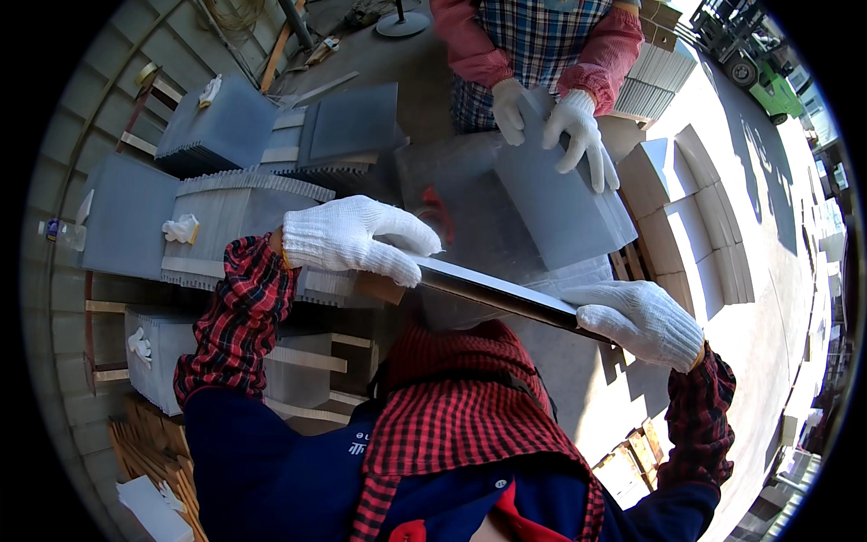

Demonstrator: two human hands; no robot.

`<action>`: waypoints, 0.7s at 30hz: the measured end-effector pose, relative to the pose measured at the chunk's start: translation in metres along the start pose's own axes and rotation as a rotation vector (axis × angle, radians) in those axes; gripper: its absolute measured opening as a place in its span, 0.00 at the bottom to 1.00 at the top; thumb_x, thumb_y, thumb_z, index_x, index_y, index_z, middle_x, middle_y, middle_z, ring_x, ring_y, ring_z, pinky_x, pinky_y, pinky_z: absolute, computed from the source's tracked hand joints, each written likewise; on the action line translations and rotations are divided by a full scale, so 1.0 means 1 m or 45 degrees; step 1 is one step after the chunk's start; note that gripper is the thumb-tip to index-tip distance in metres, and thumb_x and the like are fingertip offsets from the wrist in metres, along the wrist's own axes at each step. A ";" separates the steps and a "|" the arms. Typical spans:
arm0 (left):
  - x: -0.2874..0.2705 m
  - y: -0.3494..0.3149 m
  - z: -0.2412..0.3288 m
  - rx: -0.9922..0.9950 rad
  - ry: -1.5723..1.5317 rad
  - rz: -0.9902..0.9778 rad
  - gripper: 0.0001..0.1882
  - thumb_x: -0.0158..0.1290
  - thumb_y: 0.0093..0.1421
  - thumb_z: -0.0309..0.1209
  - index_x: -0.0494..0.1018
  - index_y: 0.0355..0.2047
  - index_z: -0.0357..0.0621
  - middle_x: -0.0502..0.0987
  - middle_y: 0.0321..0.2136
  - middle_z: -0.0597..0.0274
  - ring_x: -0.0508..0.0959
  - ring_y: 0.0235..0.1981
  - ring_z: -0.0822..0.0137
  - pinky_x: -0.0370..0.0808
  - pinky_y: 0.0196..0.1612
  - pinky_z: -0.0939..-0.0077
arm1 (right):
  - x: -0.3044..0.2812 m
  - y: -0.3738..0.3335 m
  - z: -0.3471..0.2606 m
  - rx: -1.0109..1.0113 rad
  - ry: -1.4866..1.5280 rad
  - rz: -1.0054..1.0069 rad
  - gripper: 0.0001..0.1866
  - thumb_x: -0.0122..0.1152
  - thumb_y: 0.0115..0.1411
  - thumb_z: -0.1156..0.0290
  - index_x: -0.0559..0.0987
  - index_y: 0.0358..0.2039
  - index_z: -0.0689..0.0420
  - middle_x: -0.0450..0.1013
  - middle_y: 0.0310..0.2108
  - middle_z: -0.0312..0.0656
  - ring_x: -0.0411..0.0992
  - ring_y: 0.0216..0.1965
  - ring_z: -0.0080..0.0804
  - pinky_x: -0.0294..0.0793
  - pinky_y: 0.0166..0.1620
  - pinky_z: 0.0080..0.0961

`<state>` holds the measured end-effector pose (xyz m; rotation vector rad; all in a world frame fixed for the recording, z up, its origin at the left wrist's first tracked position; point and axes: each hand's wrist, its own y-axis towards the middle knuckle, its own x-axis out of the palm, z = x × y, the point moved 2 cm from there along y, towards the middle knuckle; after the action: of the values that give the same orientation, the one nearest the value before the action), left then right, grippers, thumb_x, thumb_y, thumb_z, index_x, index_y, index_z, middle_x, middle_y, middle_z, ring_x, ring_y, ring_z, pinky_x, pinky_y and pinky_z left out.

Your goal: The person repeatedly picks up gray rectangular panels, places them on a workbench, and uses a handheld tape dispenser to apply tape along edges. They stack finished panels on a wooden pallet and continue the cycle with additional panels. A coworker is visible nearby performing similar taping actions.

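Both my hands wear white knit gloves. My left hand (361, 239) closes with thumb and fingers on the left end of a flat panel (506, 291), seen nearly edge-on, with a pale long edge and a dark side below. At its other end, my right hand (643, 322) grips the same panel, which tilts down to the right in front of my red checked apron. Across from me, a co-worker's gloved hands (576, 131) rest on a blue-grey sheet (564, 203). That sheet lies over a table covered in clear plastic (461, 217), where a red strip (438, 212) shows.
Stacks of grey sheets (131, 212) stand on pallets at the left, with white gloves (182, 228) lying on top. To the right are stacked pale panels (695, 221). Wooden slats (149, 452) lie at lower left. A green forklift (775, 95) is at far upper right.
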<state>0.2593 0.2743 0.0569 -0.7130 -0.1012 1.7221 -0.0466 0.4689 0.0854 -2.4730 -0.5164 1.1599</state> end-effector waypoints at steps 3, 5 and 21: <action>-0.001 0.002 -0.005 0.114 -0.092 0.017 0.24 0.61 0.61 0.45 0.80 0.49 0.40 0.82 0.45 0.56 0.80 0.49 0.62 0.74 0.56 0.69 | -0.004 0.002 -0.001 0.013 -0.044 0.021 0.25 0.54 0.67 0.48 0.84 0.48 0.56 0.82 0.36 0.48 0.81 0.33 0.42 0.80 0.42 0.32; -0.002 0.004 -0.006 0.186 -0.084 0.061 0.22 0.56 0.65 0.46 0.81 0.47 0.40 0.83 0.41 0.56 0.81 0.47 0.62 0.75 0.54 0.69 | -0.003 0.004 0.002 -0.102 -0.130 0.106 0.21 0.55 0.68 0.51 0.84 0.46 0.55 0.82 0.33 0.46 0.81 0.31 0.40 0.80 0.39 0.30; 0.034 0.016 0.029 0.552 0.832 0.831 0.21 0.62 0.59 0.45 0.78 0.47 0.46 0.80 0.47 0.55 0.77 0.53 0.53 0.71 0.61 0.58 | 0.027 0.042 0.050 -0.013 -0.118 0.406 0.23 0.56 0.68 0.51 0.86 0.35 0.60 0.79 0.25 0.50 0.77 0.24 0.43 0.77 0.35 0.35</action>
<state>0.2272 0.3093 0.0600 -1.0023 1.0228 1.9186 -0.0625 0.4528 0.0188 -2.5843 -0.1530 1.3984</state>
